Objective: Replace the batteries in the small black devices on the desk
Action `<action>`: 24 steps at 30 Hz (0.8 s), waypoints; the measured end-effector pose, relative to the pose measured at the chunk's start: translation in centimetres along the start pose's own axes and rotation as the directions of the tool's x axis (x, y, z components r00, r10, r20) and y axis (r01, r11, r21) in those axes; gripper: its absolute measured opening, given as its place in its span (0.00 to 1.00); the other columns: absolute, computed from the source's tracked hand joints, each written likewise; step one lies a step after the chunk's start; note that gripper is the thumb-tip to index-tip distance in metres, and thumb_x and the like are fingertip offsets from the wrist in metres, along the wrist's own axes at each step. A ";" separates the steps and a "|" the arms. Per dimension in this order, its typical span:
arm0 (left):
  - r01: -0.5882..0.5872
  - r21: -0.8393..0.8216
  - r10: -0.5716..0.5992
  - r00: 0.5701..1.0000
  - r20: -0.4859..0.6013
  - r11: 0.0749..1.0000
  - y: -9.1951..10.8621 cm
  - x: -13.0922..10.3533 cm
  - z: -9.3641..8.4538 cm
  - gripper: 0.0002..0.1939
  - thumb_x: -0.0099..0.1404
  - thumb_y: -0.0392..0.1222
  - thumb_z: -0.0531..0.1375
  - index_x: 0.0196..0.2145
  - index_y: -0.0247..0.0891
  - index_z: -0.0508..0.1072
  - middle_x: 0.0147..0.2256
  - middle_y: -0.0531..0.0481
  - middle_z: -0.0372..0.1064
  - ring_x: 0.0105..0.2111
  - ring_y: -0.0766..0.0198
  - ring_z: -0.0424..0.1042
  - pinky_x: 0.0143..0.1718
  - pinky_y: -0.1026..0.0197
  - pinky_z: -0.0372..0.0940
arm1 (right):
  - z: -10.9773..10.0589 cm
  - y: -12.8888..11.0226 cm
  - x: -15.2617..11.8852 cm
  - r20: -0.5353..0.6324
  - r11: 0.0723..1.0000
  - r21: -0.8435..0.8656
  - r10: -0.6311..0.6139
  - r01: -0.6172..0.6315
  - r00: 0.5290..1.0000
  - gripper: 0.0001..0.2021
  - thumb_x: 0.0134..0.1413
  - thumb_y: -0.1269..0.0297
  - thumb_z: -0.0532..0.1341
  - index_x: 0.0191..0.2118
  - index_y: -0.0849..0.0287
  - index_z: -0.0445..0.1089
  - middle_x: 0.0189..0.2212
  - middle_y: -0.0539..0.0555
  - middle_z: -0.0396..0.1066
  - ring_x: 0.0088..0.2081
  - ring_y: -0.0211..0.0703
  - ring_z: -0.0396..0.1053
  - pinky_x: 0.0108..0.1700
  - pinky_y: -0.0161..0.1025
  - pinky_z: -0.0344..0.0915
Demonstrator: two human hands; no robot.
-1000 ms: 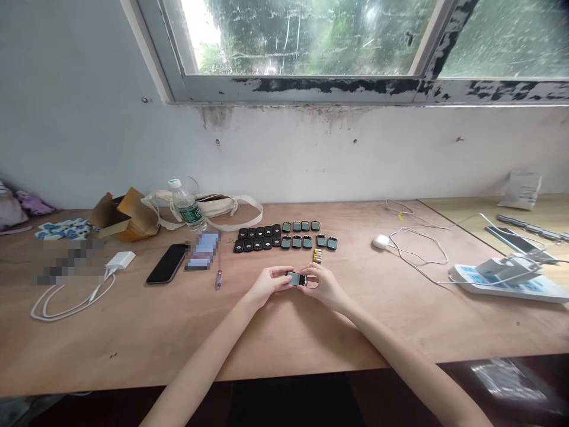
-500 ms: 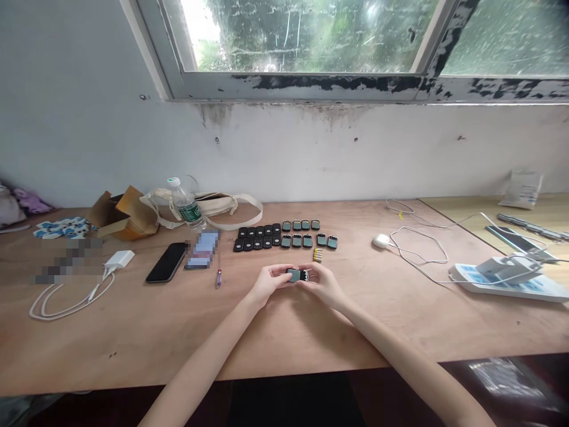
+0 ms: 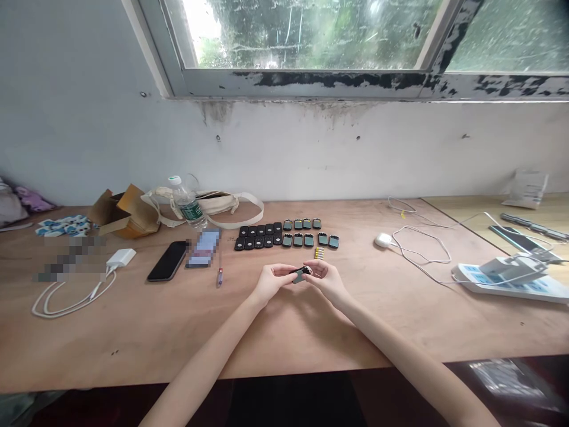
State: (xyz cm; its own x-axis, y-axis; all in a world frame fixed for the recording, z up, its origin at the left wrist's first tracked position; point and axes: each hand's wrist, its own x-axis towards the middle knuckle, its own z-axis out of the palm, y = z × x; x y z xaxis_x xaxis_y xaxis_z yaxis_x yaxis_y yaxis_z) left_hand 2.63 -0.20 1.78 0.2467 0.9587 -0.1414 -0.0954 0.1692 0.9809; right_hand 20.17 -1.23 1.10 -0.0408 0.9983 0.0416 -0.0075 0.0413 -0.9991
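Between my hands, just above the table, is a small black device with a grey-green face (image 3: 301,277), tilted. My left hand (image 3: 273,283) pinches its left side between thumb and fingers. On its right end are the closed fingers of my right hand (image 3: 326,281). Part of the device is hidden by my fingertips. Just beyond lie several small yellow-and-silver batteries (image 3: 319,253). Similar grey-faced devices (image 3: 309,240) are laid out in two rows behind them. To their left, black oval-cornered covers (image 3: 258,243) form two more rows.
A small screwdriver (image 3: 220,277) lies left of my hands, near two phones, one of them a black phone (image 3: 168,261). Farther back stand a water bottle (image 3: 190,207) and an open cardboard box (image 3: 125,213). A white power strip (image 3: 511,281) with cables occupies the right side.
The device has turned in my fingers, from lying nearly level to a slant with its black edge upward. Both hands keep hold of it; the camera view has shifted slightly.
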 end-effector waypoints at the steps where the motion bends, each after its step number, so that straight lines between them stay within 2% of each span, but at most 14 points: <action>1: 0.007 -0.011 -0.007 1.000 0.003 1.000 -0.1 0.1 0.0 0.21 0.45 0.44 0.71 0.36 0.31 0.78 0.36 0.41 0.77 0.38 0.52 0.76 0.44 0.53 0.70 | 0.1 -0.1 -0.1 -0.015 1.000 0.007 -0.014 0.014 1.000 0.21 0.36 0.58 0.71 0.39 0.59 0.71 0.37 0.56 0.75 0.41 0.48 0.73 0.45 0.44 0.69; 3: 0.020 -0.044 -0.020 1.000 0.017 0.999 -0.4 0.2 -0.1 0.21 0.45 0.44 0.72 0.37 0.32 0.77 0.37 0.41 0.77 0.38 0.53 0.76 0.43 0.54 0.71 | 0.3 -0.2 -0.2 -0.018 0.998 0.036 -0.042 0.043 0.999 0.21 0.39 0.58 0.70 0.42 0.58 0.70 0.40 0.57 0.74 0.43 0.48 0.72 0.48 0.45 0.68; 6: 0.021 -0.111 -0.019 1.000 0.025 0.994 -0.9 0.4 -0.2 0.23 0.46 0.44 0.71 0.40 0.33 0.76 0.40 0.41 0.76 0.40 0.53 0.75 0.44 0.54 0.70 | 0.6 -0.4 -0.2 0.038 0.992 0.108 -0.067 0.063 0.997 0.23 0.40 0.59 0.70 0.45 0.56 0.68 0.43 0.57 0.73 0.46 0.48 0.71 0.50 0.46 0.68; 9: 0.007 -0.140 -0.005 1.000 0.020 0.990 -1.2 0.5 -0.1 0.25 0.47 0.45 0.71 0.42 0.32 0.75 0.41 0.40 0.75 0.41 0.53 0.75 0.44 0.54 0.70 | 0.7 -0.3 -0.2 0.067 0.987 0.143 -0.083 0.072 0.994 0.24 0.39 0.59 0.70 0.44 0.56 0.68 0.42 0.56 0.74 0.45 0.48 0.72 0.49 0.47 0.69; 18: -0.041 -0.017 0.042 0.996 0.074 0.999 -0.5 -0.1 0.1 0.23 0.49 0.46 0.70 0.42 0.33 0.76 0.41 0.41 0.75 0.41 0.54 0.74 0.43 0.55 0.70 | 0.2 0.1 0.1 -0.010 0.993 0.110 -0.040 0.041 0.999 0.22 0.36 0.59 0.71 0.40 0.59 0.70 0.38 0.57 0.76 0.41 0.49 0.74 0.47 0.49 0.70; 24: -0.051 0.026 0.049 0.997 0.065 0.998 -1.0 0.1 -0.1 0.21 0.50 0.44 0.69 0.41 0.33 0.76 0.41 0.41 0.75 0.42 0.54 0.74 0.42 0.56 0.70 | 0.1 -0.1 0.0 0.019 0.992 0.123 -0.020 0.018 1.000 0.20 0.36 0.59 0.71 0.39 0.59 0.70 0.38 0.57 0.76 0.42 0.50 0.74 0.48 0.49 0.69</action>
State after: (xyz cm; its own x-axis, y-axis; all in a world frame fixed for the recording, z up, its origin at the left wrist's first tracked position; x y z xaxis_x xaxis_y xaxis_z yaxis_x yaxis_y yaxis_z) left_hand 2.67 -0.20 0.77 0.3043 0.9489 -0.0839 -0.0832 0.1142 0.9900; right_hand 20.08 -1.23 1.15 -0.0597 0.9963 0.0620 -0.1313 0.0537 -0.9899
